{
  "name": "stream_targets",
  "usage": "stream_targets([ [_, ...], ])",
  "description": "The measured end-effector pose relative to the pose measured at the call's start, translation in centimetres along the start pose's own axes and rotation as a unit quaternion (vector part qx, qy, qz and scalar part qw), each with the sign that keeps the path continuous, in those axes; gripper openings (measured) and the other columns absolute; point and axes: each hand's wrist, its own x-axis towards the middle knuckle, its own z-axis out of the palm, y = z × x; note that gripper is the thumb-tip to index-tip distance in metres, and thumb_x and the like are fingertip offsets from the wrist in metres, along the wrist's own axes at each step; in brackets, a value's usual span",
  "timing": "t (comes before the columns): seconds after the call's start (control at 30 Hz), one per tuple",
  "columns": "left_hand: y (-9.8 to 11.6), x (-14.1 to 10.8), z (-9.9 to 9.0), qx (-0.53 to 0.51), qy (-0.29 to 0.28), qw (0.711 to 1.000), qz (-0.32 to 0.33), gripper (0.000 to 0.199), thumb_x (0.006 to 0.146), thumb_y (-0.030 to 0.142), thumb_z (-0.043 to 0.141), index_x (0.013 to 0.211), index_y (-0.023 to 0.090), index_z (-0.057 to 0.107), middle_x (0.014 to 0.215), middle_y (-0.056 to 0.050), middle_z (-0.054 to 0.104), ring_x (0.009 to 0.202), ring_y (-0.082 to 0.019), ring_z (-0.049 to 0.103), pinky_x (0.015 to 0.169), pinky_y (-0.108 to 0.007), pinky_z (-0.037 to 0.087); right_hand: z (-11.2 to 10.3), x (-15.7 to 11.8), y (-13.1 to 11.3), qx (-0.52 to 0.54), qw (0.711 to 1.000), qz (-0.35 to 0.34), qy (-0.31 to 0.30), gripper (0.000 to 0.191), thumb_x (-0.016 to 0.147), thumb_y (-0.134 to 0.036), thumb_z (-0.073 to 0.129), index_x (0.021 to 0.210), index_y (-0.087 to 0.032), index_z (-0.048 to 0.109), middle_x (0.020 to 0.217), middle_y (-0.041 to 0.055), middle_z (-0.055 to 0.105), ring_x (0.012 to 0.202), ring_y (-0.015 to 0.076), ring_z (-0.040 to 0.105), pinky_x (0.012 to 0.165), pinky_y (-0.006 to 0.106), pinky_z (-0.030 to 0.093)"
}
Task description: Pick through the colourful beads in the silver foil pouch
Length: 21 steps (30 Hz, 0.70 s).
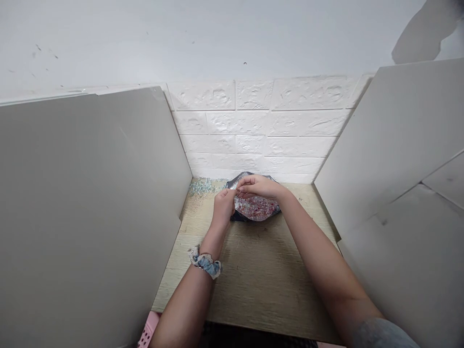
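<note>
A shiny silvery bag [258, 209] full of small pink and red beads lies at the far end of the wooden desk [253, 270]. My left hand [224, 205] sits at the bag's left edge, its fingers pinched together near the bag's rim. My right hand [259, 186] reaches over the top of the bag, fingers curled and meeting the left fingertips. What the fingertips pinch is too small to make out. A blue and white scrunchie [206, 261] is around my left wrist.
A scatter of pale green-blue beads [203, 186] lies on the desk at the far left corner. Grey partition boards [90, 208] [398, 159] wall in the desk on both sides, with a white brick-pattern wall [253, 130] behind. A pink basket [148, 332] peeks out below the desk's near edge.
</note>
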Motion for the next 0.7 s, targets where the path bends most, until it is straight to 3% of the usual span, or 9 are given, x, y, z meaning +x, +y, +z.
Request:
stream_targets([
  [0.33, 0.07, -0.17, -0.06, 0.007, -0.009, 1.0, -0.006, 0.02, 0.068, 0.023, 0.055, 0.055, 0.019, 0.04, 0.04, 0.01, 0.023, 0.035, -0.004, 0.016, 0.038, -0.021, 0.01, 0.33, 0.07, -0.2, -0.016, 1.0, 0.012, -0.001, 0.004, 0.081, -0.016, 0.059, 0.083, -0.015, 0.061, 0.078, 0.0018, 0.062, 0.072, 0.0074, 0.059, 0.066, 0.018, 0.047],
  [0.5, -0.03, -0.04, -0.07, 0.014, -0.011, 1.0, 0.005, 0.025, 0.067, 0.026, 0.058, 0.053, 0.018, 0.039, 0.039, 0.009, 0.024, 0.035, -0.003, 0.017, 0.037, -0.02, 0.011, 0.4, -0.17, -0.46, -0.014, 1.0, 0.024, 0.013, 0.003, 0.08, -0.017, 0.059, 0.082, -0.015, 0.061, 0.077, 0.0018, 0.062, 0.073, 0.0082, 0.059, 0.069, 0.019, 0.048],
  [0.7, -0.39, 0.23, -0.22, 0.061, -0.012, 0.997, 0.043, 0.028, 0.067, 0.032, 0.062, 0.049, 0.015, 0.05, 0.039, 0.007, 0.03, 0.039, -0.003, 0.023, 0.039, -0.02, 0.013, 0.44, -0.37, -0.73, -0.023, 0.999, 0.033, 0.035, 0.002, 0.078, -0.017, 0.061, 0.078, -0.016, 0.062, 0.076, 0.0018, 0.062, 0.073, 0.0091, 0.059, 0.069, 0.021, 0.048],
])
